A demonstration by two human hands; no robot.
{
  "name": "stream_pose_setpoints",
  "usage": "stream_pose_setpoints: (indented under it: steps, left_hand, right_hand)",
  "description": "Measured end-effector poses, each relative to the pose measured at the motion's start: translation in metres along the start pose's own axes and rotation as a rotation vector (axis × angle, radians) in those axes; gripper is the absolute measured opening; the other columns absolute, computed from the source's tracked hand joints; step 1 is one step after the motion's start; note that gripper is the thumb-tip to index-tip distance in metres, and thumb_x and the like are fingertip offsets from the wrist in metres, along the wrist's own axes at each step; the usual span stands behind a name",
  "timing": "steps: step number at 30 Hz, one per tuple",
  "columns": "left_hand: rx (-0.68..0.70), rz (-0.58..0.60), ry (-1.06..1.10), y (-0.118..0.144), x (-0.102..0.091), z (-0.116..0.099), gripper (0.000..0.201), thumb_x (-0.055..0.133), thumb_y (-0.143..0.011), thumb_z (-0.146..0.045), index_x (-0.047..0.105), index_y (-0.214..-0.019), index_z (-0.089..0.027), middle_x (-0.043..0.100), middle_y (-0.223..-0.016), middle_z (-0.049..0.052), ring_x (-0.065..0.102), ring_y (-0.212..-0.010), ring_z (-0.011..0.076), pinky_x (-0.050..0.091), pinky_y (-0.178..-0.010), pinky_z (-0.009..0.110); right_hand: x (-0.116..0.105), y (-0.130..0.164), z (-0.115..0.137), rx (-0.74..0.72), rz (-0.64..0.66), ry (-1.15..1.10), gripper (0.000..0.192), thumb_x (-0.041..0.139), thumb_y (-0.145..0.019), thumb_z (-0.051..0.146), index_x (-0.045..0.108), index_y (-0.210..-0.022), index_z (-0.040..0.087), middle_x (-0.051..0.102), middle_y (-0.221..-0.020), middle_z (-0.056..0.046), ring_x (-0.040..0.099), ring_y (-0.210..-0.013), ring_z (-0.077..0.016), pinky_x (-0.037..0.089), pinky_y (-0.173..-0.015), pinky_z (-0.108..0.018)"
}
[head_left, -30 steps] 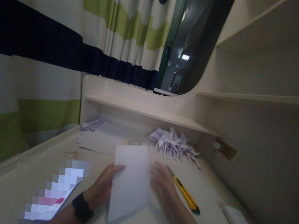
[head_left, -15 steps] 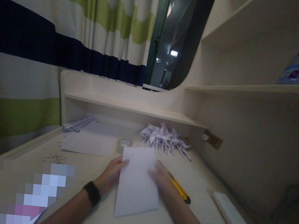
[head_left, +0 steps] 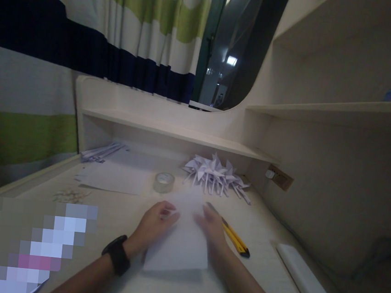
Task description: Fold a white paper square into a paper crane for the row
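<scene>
A white sheet of paper (head_left: pixel 178 251), which looks folded, is held between my two hands over the desk. My left hand (head_left: pixel 156 223), with a black watch on its wrist, is closed with thumb and fingers at the sheet's left side. On the right side my right hand (head_left: pixel 211 226) grips the edge, its thumb over the paper; its fingertips are blurred. A yellow and black utility knife (head_left: pixel 235 238) lies on the desk close beside my right hand. Just beyond the paper stands a roll of clear tape (head_left: pixel 164 182).
Several paper pinwheels (head_left: pixel 215 172) are heaped at the back right. Flat white sheets (head_left: pixel 118 173) and paper strips (head_left: pixel 103 152) lie at the back left, with small pale pieces (head_left: pixel 71 196) nearer. A white oblong device (head_left: pixel 302 281) rests at the right. A shelf (head_left: pixel 162 127) spans the back.
My left hand has moved right, further in over the paper, and its fingers have curled. The sheet's near left corner has shifted left and up. The whole view has tilted slightly down.
</scene>
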State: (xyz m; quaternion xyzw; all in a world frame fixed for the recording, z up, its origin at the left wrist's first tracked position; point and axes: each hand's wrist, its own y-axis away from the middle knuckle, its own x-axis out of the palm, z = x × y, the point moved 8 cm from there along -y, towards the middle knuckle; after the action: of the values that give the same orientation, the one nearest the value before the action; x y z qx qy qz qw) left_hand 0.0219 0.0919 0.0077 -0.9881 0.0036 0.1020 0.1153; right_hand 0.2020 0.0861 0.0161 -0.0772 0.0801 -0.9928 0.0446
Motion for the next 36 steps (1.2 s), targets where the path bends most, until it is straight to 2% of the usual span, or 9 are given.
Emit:
stream_pose_setpoints:
  steps: [6,11,13,15,17,19,23,26,36]
  left_hand:
    - [0.072,0.191,0.26,0.015,0.027,-0.029,0.052,0.068,-0.074,-0.044,0.056,-0.117,-0.017,0.061,-0.12,0.017,0.064,-0.096,0.0269,0.05,-0.083,0.039]
    - [0.058,0.11,0.381,0.021,0.017,-0.044,0.039,0.064,-0.08,-0.043,0.063,-0.106,-0.015,0.071,-0.093,0.009,0.066,-0.086,0.0252,0.05,-0.078,0.034]
    - [-0.006,0.057,0.425,0.02,0.01,-0.042,0.042,0.063,-0.08,-0.044,0.063,-0.107,-0.013,0.072,-0.09,0.009,0.066,-0.084,0.026,0.051,-0.076,0.034]
    - [-0.08,0.038,0.512,0.019,0.005,-0.039,0.048,0.065,-0.078,-0.045,0.062,-0.111,-0.011,0.072,-0.093,0.011,0.067,-0.083,0.0278,0.052,-0.072,0.035]
    - [-0.145,0.038,0.61,0.018,0.002,-0.039,0.053,0.067,-0.076,-0.045,0.06,-0.115,-0.01,0.072,-0.096,0.013,0.068,-0.084,0.0292,0.053,-0.068,0.034]
    - [-0.174,0.051,0.695,0.017,0.0,-0.042,0.057,0.07,-0.074,-0.043,0.059,-0.118,-0.009,0.072,-0.099,0.014,0.068,-0.086,0.0294,0.053,-0.068,0.033]
    - [-0.179,0.109,0.762,0.015,0.001,-0.047,0.058,0.071,-0.074,-0.042,0.057,-0.12,-0.011,0.071,-0.102,0.014,0.067,-0.089,0.0287,0.054,-0.071,0.033]
    - [-0.166,0.135,0.72,0.011,0.001,-0.041,0.058,0.07,-0.073,-0.046,0.058,-0.119,-0.012,0.072,-0.1,0.013,0.067,-0.089,0.0287,0.053,-0.074,0.035]
    - [-0.168,-0.105,0.506,-0.011,-0.039,-0.013,0.046,0.074,-0.068,-0.04,0.062,-0.103,-0.013,0.071,-0.097,0.011,0.067,-0.08,0.0218,0.053,-0.067,0.031]
  right_hand:
    - [0.022,0.023,0.031,-0.361,0.102,0.393,0.037,0.057,-0.086,0.039,0.063,-0.119,0.023,0.065,-0.117,-0.009,0.064,-0.094,-0.0243,0.052,-0.076,-0.034]
    - [0.05,0.054,0.049,-0.68,0.289,0.612,0.045,0.057,-0.086,0.033,0.052,-0.13,0.029,0.048,-0.139,-0.007,0.063,-0.099,-0.0207,0.052,-0.079,-0.032]
    - [0.048,0.055,0.052,-0.735,0.227,0.688,0.047,0.058,-0.085,0.032,0.05,-0.131,0.03,0.05,-0.137,-0.006,0.06,-0.107,-0.0218,0.049,-0.089,-0.036]
    - [0.033,0.049,0.057,-0.749,0.036,0.755,0.047,0.06,-0.084,0.031,0.051,-0.13,0.03,0.054,-0.133,-0.007,0.052,-0.118,-0.0243,0.04,-0.1,-0.043]
    - [0.011,0.039,0.061,-0.695,-0.173,0.73,0.051,0.063,-0.082,0.033,0.049,-0.132,0.027,0.054,-0.133,-0.009,0.048,-0.123,-0.0263,0.035,-0.104,-0.047]
    - [-0.009,0.024,0.056,-0.562,-0.256,0.593,0.059,0.065,-0.079,0.039,0.046,-0.133,0.023,0.053,-0.133,-0.011,0.05,-0.12,-0.0274,0.041,-0.099,-0.046]
    - [-0.015,-0.002,0.029,-0.192,-0.079,0.297,0.049,0.069,-0.072,0.051,0.063,-0.107,0.017,0.07,-0.099,-0.009,0.066,-0.086,-0.0259,0.053,-0.071,-0.035]
    - [-0.009,-0.004,0.013,0.016,0.008,0.167,0.044,0.074,-0.064,0.052,0.069,-0.086,0.015,0.07,-0.074,-0.006,0.065,-0.062,-0.0219,0.051,-0.056,-0.031]
    - [-0.019,-0.013,-0.013,0.198,0.14,0.055,0.041,0.081,-0.056,0.041,0.07,-0.081,0.01,0.07,-0.069,-0.007,0.063,-0.055,-0.0174,0.048,-0.056,-0.028]
